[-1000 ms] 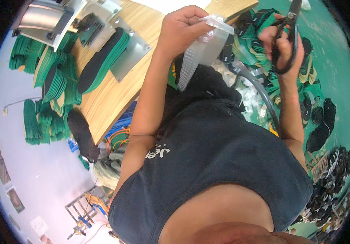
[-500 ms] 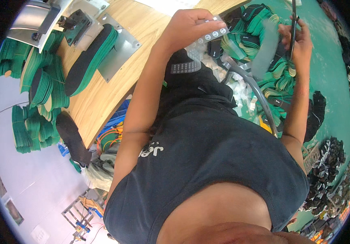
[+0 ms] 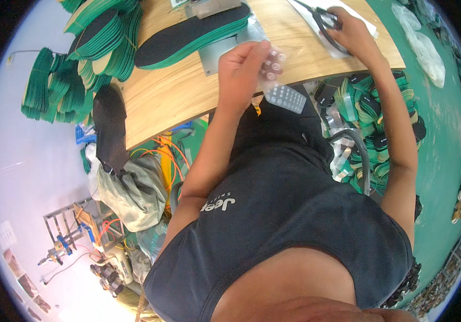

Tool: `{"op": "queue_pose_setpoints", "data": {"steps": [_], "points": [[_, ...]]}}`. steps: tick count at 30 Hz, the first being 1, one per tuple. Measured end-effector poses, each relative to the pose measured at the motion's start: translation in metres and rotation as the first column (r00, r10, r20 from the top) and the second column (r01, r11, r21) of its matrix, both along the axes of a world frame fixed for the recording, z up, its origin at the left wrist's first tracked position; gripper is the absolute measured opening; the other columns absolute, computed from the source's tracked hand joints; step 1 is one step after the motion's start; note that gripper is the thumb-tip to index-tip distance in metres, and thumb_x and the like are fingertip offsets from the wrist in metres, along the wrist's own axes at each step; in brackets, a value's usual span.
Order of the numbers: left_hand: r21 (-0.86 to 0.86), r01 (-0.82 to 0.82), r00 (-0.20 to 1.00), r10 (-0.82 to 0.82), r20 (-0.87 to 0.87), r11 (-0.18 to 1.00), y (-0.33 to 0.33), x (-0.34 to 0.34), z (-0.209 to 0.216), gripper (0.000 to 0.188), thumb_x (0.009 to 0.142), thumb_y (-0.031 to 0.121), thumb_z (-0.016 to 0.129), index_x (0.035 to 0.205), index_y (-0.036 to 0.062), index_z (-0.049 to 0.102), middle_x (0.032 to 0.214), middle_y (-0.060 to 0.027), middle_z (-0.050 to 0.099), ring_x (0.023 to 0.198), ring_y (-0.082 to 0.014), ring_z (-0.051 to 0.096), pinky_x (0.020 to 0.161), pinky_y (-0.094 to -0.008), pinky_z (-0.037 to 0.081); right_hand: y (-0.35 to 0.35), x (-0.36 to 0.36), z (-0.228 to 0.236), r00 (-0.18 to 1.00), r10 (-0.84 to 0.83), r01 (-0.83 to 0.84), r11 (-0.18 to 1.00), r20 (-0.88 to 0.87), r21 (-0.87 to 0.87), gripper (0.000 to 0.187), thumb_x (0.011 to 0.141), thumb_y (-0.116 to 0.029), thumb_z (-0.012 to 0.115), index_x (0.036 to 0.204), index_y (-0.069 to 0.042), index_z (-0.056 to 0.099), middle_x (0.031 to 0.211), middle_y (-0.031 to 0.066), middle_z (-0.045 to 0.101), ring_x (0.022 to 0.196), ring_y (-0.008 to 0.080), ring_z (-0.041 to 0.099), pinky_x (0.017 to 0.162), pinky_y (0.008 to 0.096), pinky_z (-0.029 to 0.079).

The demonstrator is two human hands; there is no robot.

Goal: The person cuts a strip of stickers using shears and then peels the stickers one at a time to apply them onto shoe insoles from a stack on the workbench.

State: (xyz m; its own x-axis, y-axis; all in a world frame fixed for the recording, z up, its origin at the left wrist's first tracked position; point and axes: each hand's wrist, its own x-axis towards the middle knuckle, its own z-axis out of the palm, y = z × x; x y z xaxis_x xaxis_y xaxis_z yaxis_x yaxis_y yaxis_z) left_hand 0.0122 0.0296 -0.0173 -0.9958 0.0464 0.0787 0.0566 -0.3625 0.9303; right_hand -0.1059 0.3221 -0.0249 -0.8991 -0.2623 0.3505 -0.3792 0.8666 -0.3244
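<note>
My left hand (image 3: 241,72) pinches a small clear film strip (image 3: 275,65) with round pale marks, held over the table's front edge. A larger translucent sheet (image 3: 286,99) with rows of small marks lies over my lap, just below that hand. At the far right of the table my right hand (image 3: 355,37) has its fingers at the black handles of a pair of scissors (image 3: 324,33), over white paper. The blades are only partly visible at the picture's top. A stack of black and green insoles (image 3: 193,38) lies left of my left hand.
The wooden table (image 3: 171,94) holds a metal plate (image 3: 214,56) and more insole stacks (image 3: 101,40) at left. A single dark insole (image 3: 109,121) overhangs the left edge. Bundled insoles (image 3: 372,107) lie on the green floor at right, by a curved black tube (image 3: 360,147).
My right hand has come from over the floor pile to the table with the scissors. The falling clear piece is gone from the air. My left hand still holds a film strip.
</note>
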Motion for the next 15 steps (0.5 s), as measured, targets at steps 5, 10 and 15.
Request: {"op": "queue_pose_setpoints", "data": {"steps": [5, 10, 15], "points": [[0.122, -0.043, 0.996, 0.052, -0.075, 0.992, -0.026, -0.005, -0.004, 0.028, 0.102, 0.02, 0.058, 0.096, -0.004, 0.071, 0.082, -0.012, 0.072, 0.068, -0.0164, 0.067, 0.064, -0.0286, 0.054, -0.027, -0.075, 0.023, 0.999, -0.032, 0.031, 0.999, -0.031, -0.041, 0.047, 0.077, -0.022, 0.078, 0.114, 0.003, 0.063, 0.087, 0.0242, 0.069, 0.082, 0.0343, 0.069, 0.071, 0.041, 0.053], [0.114, -0.197, 0.958, 0.216, -0.188, 0.974, -0.023, -0.009, -0.014, 0.028, 0.103, 0.019, 0.056, 0.099, -0.0035, 0.072, 0.096, -0.0113, 0.073, 0.084, -0.0147, 0.067, 0.08, -0.0283, 0.053, -0.061, -0.021, 0.022, 0.91, 0.309, -0.353, 0.927, -0.275, -0.129, 0.051, 0.087, -0.026, 0.073, 0.131, -0.003, 0.06, 0.108, 0.016, 0.072, 0.095, 0.0271, 0.07, 0.087, 0.0376, 0.054], [-0.179, -0.291, 0.887, 0.195, -0.418, 0.94, -0.019, -0.009, -0.004, 0.024, 0.103, 0.019, 0.056, 0.107, 0.0011, 0.072, 0.108, -0.0052, 0.07, 0.097, -0.0129, 0.063, 0.087, -0.0268, 0.049, -0.136, 0.104, 0.016, 0.845, 0.532, -0.452, 0.769, 0.061, -0.452, 0.027, 0.096, -0.03, 0.068, 0.107, -0.006, 0.072, 0.093, 0.0086, 0.074, 0.086, 0.0182, 0.07, 0.077, 0.0325, 0.054]]}}
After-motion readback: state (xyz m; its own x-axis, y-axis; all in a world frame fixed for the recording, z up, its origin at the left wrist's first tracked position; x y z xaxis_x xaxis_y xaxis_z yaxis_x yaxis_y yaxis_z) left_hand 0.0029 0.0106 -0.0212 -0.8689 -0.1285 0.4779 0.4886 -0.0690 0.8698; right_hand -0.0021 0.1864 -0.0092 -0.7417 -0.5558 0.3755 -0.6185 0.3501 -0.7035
